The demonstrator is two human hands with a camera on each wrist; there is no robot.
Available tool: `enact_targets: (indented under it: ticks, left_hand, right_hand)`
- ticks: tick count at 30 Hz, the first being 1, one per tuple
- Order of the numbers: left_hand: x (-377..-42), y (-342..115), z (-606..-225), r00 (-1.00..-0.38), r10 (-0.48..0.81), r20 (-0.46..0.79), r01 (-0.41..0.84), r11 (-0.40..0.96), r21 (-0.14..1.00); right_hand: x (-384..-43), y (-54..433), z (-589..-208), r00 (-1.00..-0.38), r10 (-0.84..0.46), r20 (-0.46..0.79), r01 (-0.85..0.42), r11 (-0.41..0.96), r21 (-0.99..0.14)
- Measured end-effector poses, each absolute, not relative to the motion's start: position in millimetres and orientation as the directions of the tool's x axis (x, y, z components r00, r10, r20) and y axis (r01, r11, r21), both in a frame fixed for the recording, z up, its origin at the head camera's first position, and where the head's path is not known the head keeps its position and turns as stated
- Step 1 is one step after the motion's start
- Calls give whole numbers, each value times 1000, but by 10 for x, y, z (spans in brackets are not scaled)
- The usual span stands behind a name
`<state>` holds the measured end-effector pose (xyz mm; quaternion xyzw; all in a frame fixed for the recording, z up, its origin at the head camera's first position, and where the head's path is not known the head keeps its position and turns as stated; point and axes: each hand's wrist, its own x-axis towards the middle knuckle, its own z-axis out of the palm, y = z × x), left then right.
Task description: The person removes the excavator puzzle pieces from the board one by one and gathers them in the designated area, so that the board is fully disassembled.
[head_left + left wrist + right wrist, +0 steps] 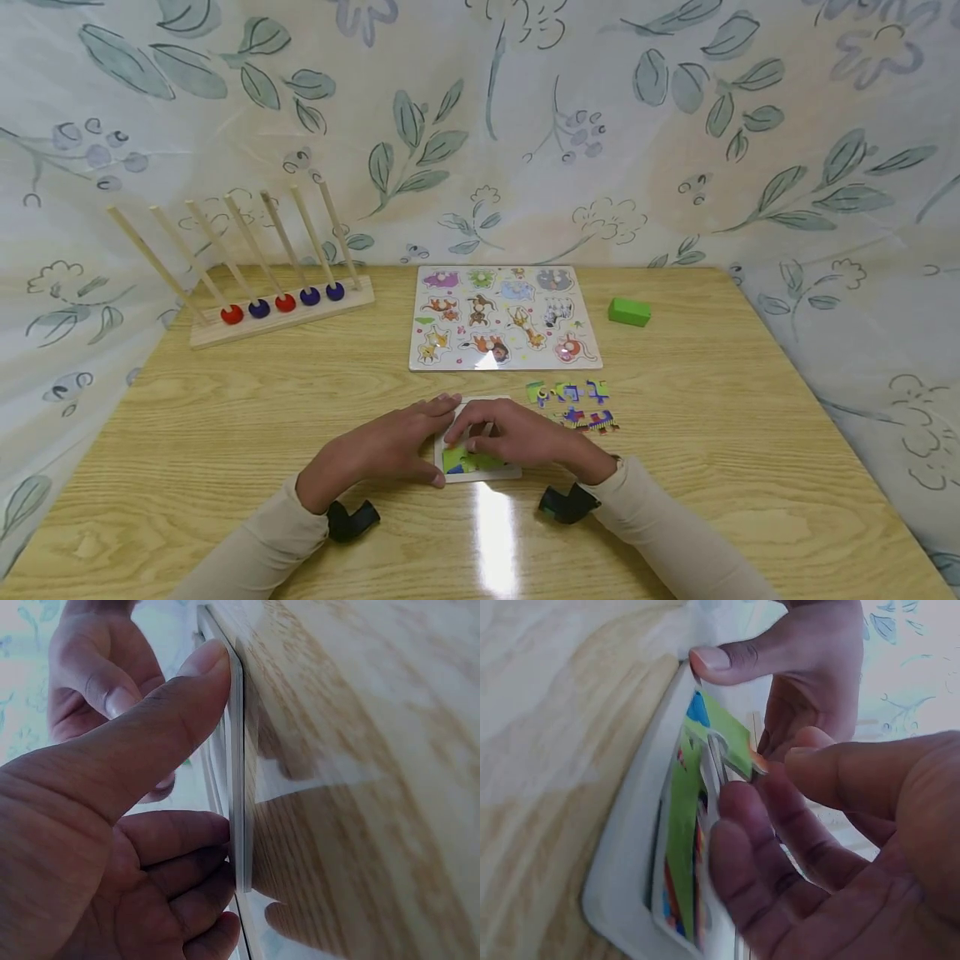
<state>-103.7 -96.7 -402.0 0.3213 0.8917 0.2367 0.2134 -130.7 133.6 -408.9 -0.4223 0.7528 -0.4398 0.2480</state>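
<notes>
A small pale puzzle tray lies in front of the person, with green printed pieces inside it. The left hand holds the tray along its left side, the thumb at the near corner and the other fingers toward the far edge. Over the tray, the right hand pinches a green puzzle piece with an orange tip. That piece stands tilted, one end raised above the pieces below it. From the head camera, the right fingers cover much of the tray. Several loose puzzle pieces lie just right of it.
Behind the tray lies a white animal peg puzzle. A green block sits to its right. At the back left stands a wooden rod stand carrying red and blue beads. A floral cloth hangs behind the table.
</notes>
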Motion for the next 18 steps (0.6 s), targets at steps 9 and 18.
enact_targets:
  ticks: [9,18]
  left_hand:
    - [-1036,-966,-4034,-704,676,-220,481,681,552]
    - [-1036,-963,-4041,-704,677,-215,490,681,543]
  right_hand:
    - [-1266,1284,-4179,-525,-851,-13,-365,239,-900]
    - [-1268,1299,-4152,-578,-816,-18,-380,288,-879]
